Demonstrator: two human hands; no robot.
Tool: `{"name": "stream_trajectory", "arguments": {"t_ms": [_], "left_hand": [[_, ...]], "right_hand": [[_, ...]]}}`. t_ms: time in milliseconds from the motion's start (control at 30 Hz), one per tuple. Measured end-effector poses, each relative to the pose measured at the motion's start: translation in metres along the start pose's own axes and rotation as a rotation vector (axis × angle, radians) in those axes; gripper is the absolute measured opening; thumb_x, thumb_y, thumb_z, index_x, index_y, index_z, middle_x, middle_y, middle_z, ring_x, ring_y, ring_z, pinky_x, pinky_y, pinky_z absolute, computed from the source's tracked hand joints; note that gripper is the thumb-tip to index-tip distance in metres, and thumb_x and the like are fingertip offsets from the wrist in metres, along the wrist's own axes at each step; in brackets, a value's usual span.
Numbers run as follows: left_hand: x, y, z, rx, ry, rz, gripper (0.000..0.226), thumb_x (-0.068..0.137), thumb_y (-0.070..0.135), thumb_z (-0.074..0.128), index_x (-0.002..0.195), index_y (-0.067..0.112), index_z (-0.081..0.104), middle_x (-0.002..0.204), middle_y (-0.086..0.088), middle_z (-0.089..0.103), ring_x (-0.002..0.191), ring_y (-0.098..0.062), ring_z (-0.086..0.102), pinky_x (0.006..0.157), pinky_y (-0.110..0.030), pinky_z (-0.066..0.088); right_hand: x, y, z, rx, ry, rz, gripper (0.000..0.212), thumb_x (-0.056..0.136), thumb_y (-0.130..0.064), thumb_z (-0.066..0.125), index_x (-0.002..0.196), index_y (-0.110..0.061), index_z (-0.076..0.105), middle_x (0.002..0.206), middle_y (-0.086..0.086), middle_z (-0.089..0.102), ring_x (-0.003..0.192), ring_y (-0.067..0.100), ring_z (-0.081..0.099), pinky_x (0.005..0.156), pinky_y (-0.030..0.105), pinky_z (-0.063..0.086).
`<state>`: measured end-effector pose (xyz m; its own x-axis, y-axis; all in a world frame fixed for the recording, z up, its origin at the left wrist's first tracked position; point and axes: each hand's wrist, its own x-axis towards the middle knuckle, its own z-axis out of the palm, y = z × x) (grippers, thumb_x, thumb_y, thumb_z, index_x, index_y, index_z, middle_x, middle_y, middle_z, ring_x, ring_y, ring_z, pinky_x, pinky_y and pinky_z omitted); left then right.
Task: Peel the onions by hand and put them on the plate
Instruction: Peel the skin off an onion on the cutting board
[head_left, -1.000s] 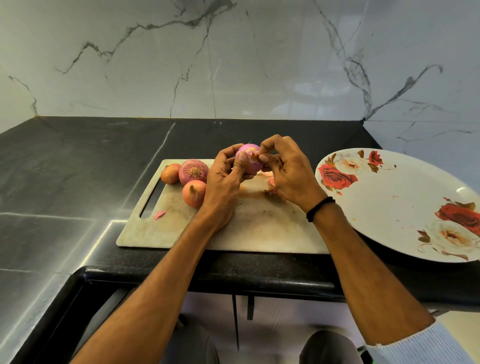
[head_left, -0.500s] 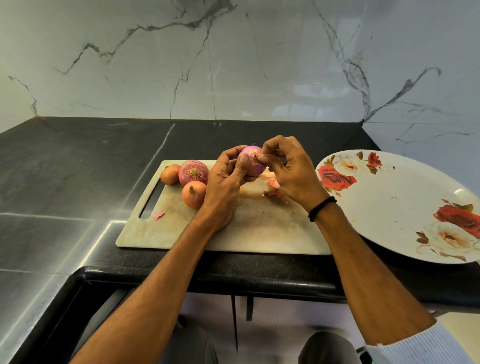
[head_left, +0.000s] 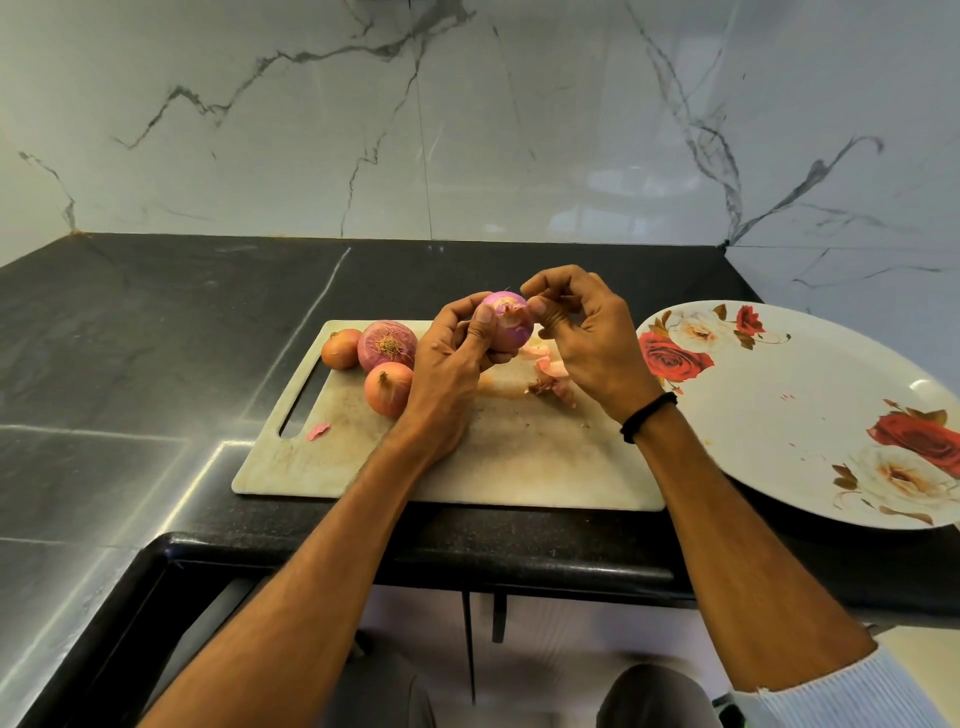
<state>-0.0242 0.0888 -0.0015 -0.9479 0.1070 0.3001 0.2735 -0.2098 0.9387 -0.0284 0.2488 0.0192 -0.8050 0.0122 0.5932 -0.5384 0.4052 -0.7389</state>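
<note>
Round purple onion, part-peeled: gripped in left hand above pale cutting board; right hand pinches its top skin. Three unpeeled onions lie on board. Floral white plate: no onions yet.

Onions left, peel scraps toward plate

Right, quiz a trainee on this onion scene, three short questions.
1. True or false: a peeled onion lies on the plate.
2. How many unpeeled onions sit on the board?
3. Fill in: the ___ hand cradles the held onion.
Key: 1 false; 2 three; 3 left hand.
</note>
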Motion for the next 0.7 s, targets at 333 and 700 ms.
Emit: {"name": "stream_trajectory", "arguments": {"t_ms": [333, 700], "left_hand": [[-0.002, 0.002, 0.001, 0.004, -0.016, -0.002, 0.051, 0.094, 0.038, 0.053, 0.134, 0.005, 0.053, 0.124, -0.015, 0.063, 0.107, -0.026, 0.068, 0.087, -0.034, 0.058], [0.001, -0.003, -0.003, 0.038, 0.051, -0.006, 0.038, 0.103, 0.030, 0.049, 0.134, 0.008, 0.049, 0.125, -0.017, 0.062, 0.107, -0.025, 0.068, 0.086, -0.030, 0.057]], "right_hand": [[-0.001, -0.002, 0.005, -0.036, 0.006, 0.006, 0.003, 0.094, -0.022, 0.064, 0.096, -0.023, 0.062, 0.102, 0.004, 0.055, 0.092, 0.010, 0.058, 0.077, 0.012, 0.052], [-0.004, -0.005, 0.013, -0.136, -0.014, 0.021, 0.012, 0.090, -0.027, 0.069, 0.090, -0.016, 0.066, 0.095, -0.001, 0.049, 0.084, 0.006, 0.052, 0.070, 0.003, 0.045]]}}
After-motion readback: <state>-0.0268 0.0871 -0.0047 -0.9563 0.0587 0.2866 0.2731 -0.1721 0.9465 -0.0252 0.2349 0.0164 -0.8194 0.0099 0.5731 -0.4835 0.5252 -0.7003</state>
